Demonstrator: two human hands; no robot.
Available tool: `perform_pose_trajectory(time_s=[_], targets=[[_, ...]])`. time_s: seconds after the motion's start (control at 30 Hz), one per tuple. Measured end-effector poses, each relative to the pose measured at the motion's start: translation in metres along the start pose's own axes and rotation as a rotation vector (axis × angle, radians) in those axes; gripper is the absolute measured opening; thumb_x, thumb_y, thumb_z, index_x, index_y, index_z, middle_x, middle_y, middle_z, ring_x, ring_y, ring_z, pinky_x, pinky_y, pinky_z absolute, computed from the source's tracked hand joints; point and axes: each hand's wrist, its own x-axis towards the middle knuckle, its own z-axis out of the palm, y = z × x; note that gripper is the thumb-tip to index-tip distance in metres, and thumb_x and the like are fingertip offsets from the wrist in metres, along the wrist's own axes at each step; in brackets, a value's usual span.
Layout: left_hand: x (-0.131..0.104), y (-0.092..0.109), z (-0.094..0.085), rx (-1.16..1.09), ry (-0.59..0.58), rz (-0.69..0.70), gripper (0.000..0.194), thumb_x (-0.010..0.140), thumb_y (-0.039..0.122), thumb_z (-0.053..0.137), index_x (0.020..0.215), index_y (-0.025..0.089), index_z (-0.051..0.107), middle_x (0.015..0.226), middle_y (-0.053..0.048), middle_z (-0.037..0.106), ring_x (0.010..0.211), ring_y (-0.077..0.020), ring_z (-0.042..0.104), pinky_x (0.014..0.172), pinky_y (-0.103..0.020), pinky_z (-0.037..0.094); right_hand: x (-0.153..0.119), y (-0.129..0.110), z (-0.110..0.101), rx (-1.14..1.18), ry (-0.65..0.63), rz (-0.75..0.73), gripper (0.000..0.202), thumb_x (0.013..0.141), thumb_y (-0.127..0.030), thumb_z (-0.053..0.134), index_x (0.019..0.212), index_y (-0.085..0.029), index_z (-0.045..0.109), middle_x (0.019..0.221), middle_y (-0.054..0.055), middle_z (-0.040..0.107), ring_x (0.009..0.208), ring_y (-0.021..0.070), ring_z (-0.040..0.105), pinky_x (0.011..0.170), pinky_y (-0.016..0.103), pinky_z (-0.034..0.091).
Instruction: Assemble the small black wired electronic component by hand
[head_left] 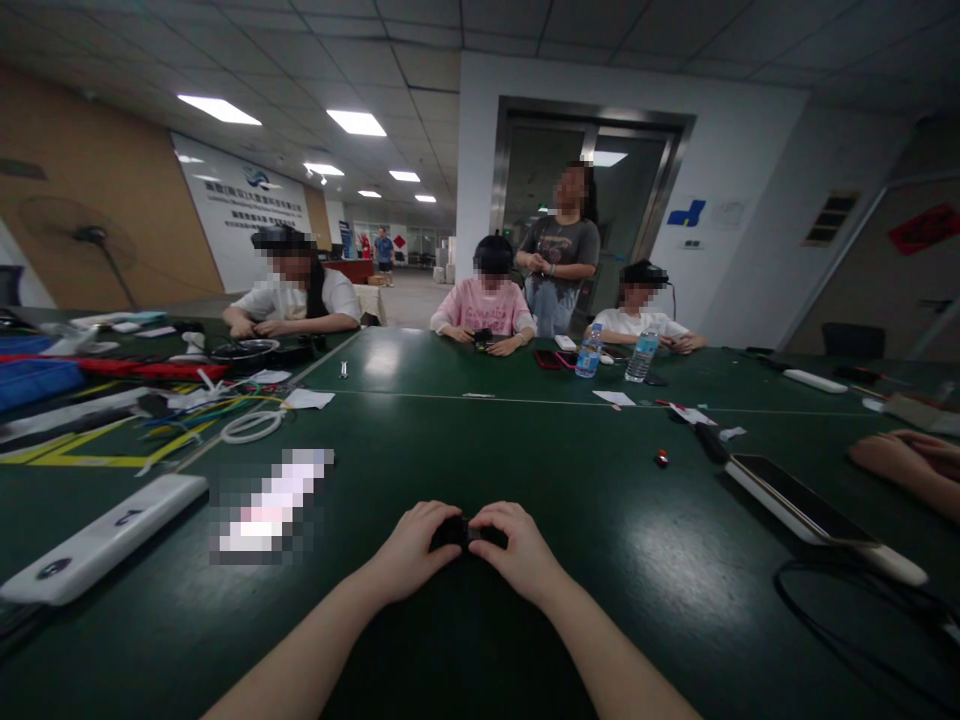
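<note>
My left hand point(409, 545) and my right hand point(525, 552) meet low over the green table point(570, 440), in the middle of the view. Between them is a small black object point(448, 532); its kind cannot be made out. The left fingers curl around its left part, thumb at the near side. My right fingers and thumb pinch its right end. The hands partly cover it, and the fingertips of both nearly touch.
Left of my hands lie a blurred lit screen point(274, 505) and a white power bank point(105, 540). To the right are a phone point(799, 497), a black cable point(795, 610), a small red item point(661, 458) and another person's hands point(900, 462). Water bottles point(589, 352) and people are across the table.
</note>
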Motion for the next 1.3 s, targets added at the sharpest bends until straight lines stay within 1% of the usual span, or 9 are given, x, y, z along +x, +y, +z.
perform_pose_trajectory(time_s=[0.3,0.43,0.6,0.77,0.83,0.9,1.0,1.13,1.3], targets=[[-0.001,0.001,-0.001,-0.005,-0.002,0.005,0.039,0.075,0.028,0.059,0.114,0.023,0.053,0.114,-0.006,0.057,0.108,-0.0235,0.049,0.093,-0.036,0.038,-0.002,-0.005,-0.001,-0.061,-0.053,0.044,0.021,0.07,-0.029,0.065,0.091,-0.033,0.065,0.106,-0.001,0.061,0.108,0.0247,0.049,0.094,0.047,0.032],[0.0,-0.001,0.001,-0.006,-0.005,0.006,0.039,0.076,0.029,0.058,0.114,0.024,0.053,0.114,-0.006,0.057,0.108,-0.024,0.049,0.093,-0.037,0.038,-0.003,-0.003,-0.004,-0.058,-0.067,0.016,0.029,0.071,-0.028,0.065,0.099,-0.035,0.063,0.109,-0.002,0.061,0.109,0.0232,0.049,0.096,0.045,0.032],[0.001,-0.005,0.004,0.002,0.011,0.018,0.04,0.074,0.027,0.06,0.113,0.023,0.053,0.113,-0.006,0.057,0.107,-0.0237,0.049,0.093,-0.037,0.037,-0.002,-0.001,-0.005,-0.069,-0.076,-0.018,0.04,0.069,-0.023,0.066,0.108,-0.03,0.059,0.11,-0.001,0.062,0.108,0.0198,0.051,0.098,0.037,0.033],[0.0,-0.002,0.001,-0.005,-0.005,0.013,0.039,0.075,0.027,0.059,0.113,0.024,0.053,0.114,-0.005,0.057,0.108,-0.0235,0.049,0.093,-0.037,0.037,-0.004,-0.003,-0.006,-0.061,-0.087,0.023,0.04,0.07,-0.03,0.065,0.108,-0.031,0.057,0.112,-0.001,0.06,0.11,0.0205,0.049,0.096,0.036,0.035],[-0.001,0.001,-0.001,-0.012,-0.012,0.002,0.039,0.075,0.028,0.059,0.113,0.024,0.053,0.114,-0.005,0.057,0.107,-0.0234,0.049,0.093,-0.037,0.038,-0.004,-0.005,-0.007,-0.066,-0.063,0.071,0.038,0.072,-0.038,0.062,0.109,-0.03,0.056,0.112,0.0,0.058,0.108,0.0211,0.05,0.091,0.034,0.039],[-0.001,0.002,-0.002,-0.017,-0.014,-0.011,0.039,0.075,0.029,0.06,0.114,0.024,0.053,0.114,-0.005,0.057,0.108,-0.0234,0.049,0.093,-0.037,0.038,-0.003,-0.006,-0.01,-0.109,0.018,0.125,0.032,0.081,-0.045,0.048,0.106,-0.027,0.057,0.11,0.002,0.059,0.106,0.0208,0.051,0.089,0.034,0.04],[-0.001,0.004,-0.002,-0.019,-0.02,-0.025,0.041,0.075,0.028,0.06,0.115,0.023,0.053,0.115,-0.005,0.057,0.109,-0.0234,0.048,0.095,-0.037,0.036,-0.001,-0.004,-0.013,-0.242,0.15,0.201,0.04,0.091,-0.042,0.025,0.101,-0.023,0.059,0.107,0.004,0.061,0.106,0.02,0.05,0.09,0.034,0.037],[-0.003,0.004,-0.003,-0.037,-0.033,-0.039,0.041,0.076,0.029,0.058,0.116,0.025,0.052,0.117,-0.004,0.056,0.11,-0.0231,0.048,0.095,-0.038,0.037,0.001,0.0,-0.013,-0.354,0.194,0.265,0.042,0.091,-0.041,0.023,0.105,-0.023,0.058,0.111,0.004,0.059,0.108,0.0204,0.048,0.09,0.034,0.037],[-0.003,0.004,-0.004,-0.042,-0.033,-0.045,0.041,0.076,0.03,0.058,0.116,0.025,0.052,0.118,-0.005,0.056,0.111,-0.0238,0.048,0.095,-0.039,0.036,0.001,0.002,-0.008,-0.37,0.216,0.259,0.041,0.091,-0.041,0.024,0.105,-0.024,0.059,0.11,0.004,0.059,0.107,0.0201,0.049,0.09,0.034,0.037]])
